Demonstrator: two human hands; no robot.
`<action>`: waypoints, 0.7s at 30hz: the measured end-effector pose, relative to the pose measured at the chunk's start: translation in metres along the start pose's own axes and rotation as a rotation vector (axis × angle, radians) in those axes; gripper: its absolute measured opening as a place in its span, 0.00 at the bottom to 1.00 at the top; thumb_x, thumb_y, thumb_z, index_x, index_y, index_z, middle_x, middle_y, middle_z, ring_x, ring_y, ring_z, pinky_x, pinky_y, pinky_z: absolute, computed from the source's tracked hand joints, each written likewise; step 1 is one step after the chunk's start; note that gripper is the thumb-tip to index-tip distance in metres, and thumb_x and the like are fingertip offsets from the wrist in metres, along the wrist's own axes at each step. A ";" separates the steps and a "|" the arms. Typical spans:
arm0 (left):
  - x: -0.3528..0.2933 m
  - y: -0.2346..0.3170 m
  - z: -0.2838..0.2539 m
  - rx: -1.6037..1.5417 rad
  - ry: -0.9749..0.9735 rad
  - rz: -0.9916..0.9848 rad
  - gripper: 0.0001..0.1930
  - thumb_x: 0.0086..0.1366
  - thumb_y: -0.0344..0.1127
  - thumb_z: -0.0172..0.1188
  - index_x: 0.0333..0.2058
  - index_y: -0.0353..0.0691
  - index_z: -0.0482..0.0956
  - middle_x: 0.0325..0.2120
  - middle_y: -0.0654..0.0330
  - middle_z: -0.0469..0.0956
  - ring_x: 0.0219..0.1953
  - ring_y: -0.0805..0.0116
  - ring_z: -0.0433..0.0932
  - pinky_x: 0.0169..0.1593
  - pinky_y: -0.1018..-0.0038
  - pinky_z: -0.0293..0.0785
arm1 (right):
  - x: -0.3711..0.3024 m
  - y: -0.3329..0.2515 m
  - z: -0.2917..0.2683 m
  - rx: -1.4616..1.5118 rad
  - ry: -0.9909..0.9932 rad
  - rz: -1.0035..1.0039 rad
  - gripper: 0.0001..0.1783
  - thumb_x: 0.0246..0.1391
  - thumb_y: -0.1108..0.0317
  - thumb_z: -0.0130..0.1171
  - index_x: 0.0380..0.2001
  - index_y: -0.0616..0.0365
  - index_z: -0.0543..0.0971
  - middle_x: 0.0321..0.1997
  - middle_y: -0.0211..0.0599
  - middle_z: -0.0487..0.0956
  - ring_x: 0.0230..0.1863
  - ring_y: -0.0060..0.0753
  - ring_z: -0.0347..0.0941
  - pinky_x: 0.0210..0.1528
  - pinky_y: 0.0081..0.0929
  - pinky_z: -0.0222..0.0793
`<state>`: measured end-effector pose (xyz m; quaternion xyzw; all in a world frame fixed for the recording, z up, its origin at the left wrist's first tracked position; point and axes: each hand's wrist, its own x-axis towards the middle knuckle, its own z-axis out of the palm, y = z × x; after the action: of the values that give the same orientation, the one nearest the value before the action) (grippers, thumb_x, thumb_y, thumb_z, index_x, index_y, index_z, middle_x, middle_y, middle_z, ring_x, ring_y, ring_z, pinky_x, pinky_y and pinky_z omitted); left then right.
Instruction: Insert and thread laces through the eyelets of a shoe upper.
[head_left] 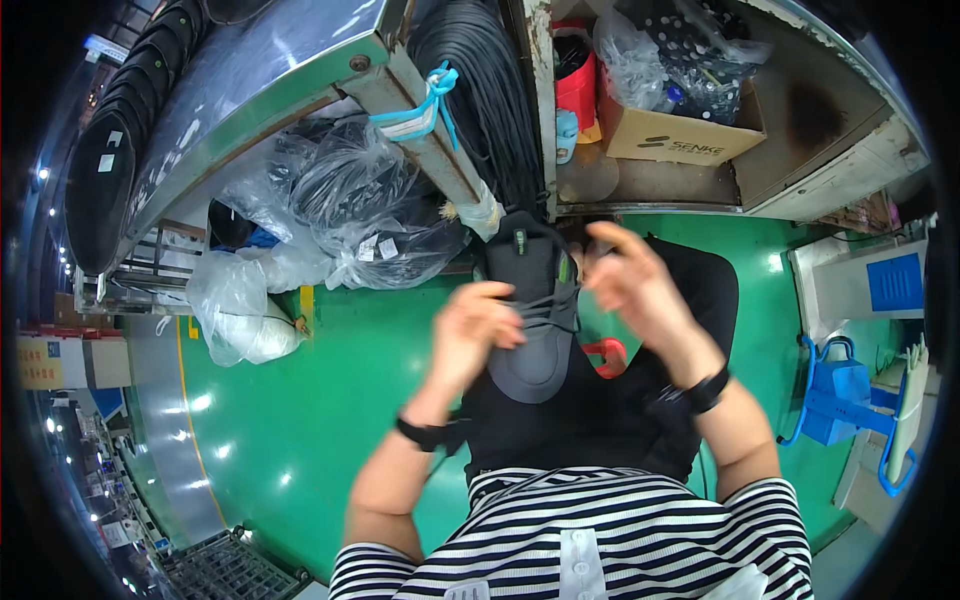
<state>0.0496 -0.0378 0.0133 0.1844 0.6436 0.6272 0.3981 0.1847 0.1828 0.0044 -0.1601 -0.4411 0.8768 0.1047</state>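
while left hand (478, 330) holds shoe (535, 300), right hand (630, 280) laces.

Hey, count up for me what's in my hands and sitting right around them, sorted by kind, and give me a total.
Dark shoe, held between left hand and right hand: 1
Black wristbands: 2
Cardboard box: 1
Blue cart: 1
Total: 5

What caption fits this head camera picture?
Left hand steadies a dark shoe while right hand pulls its laces.
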 end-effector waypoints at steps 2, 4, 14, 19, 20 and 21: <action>-0.007 0.012 -0.082 0.038 0.184 -0.024 0.14 0.63 0.32 0.55 0.46 0.33 0.74 0.35 0.56 0.79 0.30 0.69 0.81 0.35 0.75 0.77 | -0.010 -0.030 -0.093 -0.019 0.366 0.123 0.25 0.61 0.68 0.53 0.60 0.65 0.64 0.33 0.31 0.79 0.26 0.19 0.71 0.30 0.16 0.69; -0.033 0.007 -0.213 -0.304 0.476 0.089 0.11 0.59 0.25 0.56 0.42 0.34 0.75 0.32 0.58 0.78 0.33 0.71 0.79 0.38 0.78 0.77 | -0.063 -0.068 -0.234 0.101 0.657 0.055 0.20 0.60 0.70 0.54 0.55 0.64 0.69 0.25 0.20 0.70 0.19 0.07 0.58 0.17 0.08 0.54; -0.011 -0.029 -0.124 0.412 0.628 0.061 0.04 0.66 0.36 0.59 0.35 0.45 0.79 0.24 0.73 0.73 0.24 0.84 0.67 0.26 0.83 0.63 | -0.012 0.007 -0.061 -0.662 0.400 -0.089 0.06 0.57 0.70 0.56 0.34 0.59 0.80 0.27 0.27 0.78 0.25 0.17 0.69 0.28 0.19 0.66; 0.001 -0.040 -0.012 0.363 0.304 0.065 0.03 0.65 0.31 0.61 0.33 0.39 0.78 0.18 0.78 0.68 0.20 0.86 0.60 0.27 0.83 0.58 | 0.004 0.061 -0.007 -0.728 0.214 -0.085 0.04 0.56 0.73 0.59 0.32 0.63 0.79 0.19 0.27 0.77 0.21 0.12 0.70 0.24 0.15 0.65; -0.002 -0.039 -0.008 0.399 0.349 0.088 0.03 0.64 0.30 0.61 0.32 0.39 0.78 0.17 0.78 0.66 0.20 0.86 0.59 0.28 0.82 0.57 | 0.002 0.062 -0.008 -0.779 0.219 -0.084 0.04 0.56 0.73 0.59 0.32 0.63 0.79 0.18 0.27 0.77 0.20 0.12 0.71 0.24 0.15 0.64; -0.003 -0.039 -0.005 0.435 0.394 0.111 0.03 0.64 0.30 0.61 0.32 0.38 0.78 0.16 0.78 0.64 0.19 0.87 0.57 0.28 0.80 0.56 | 0.002 0.062 -0.009 -0.786 0.219 -0.076 0.04 0.56 0.73 0.59 0.32 0.63 0.79 0.18 0.27 0.77 0.20 0.12 0.71 0.24 0.15 0.64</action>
<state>0.0576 -0.0492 -0.0232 0.1749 0.8167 0.5191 0.1817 0.1837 0.1540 -0.0510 -0.2640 -0.7345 0.6146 0.1141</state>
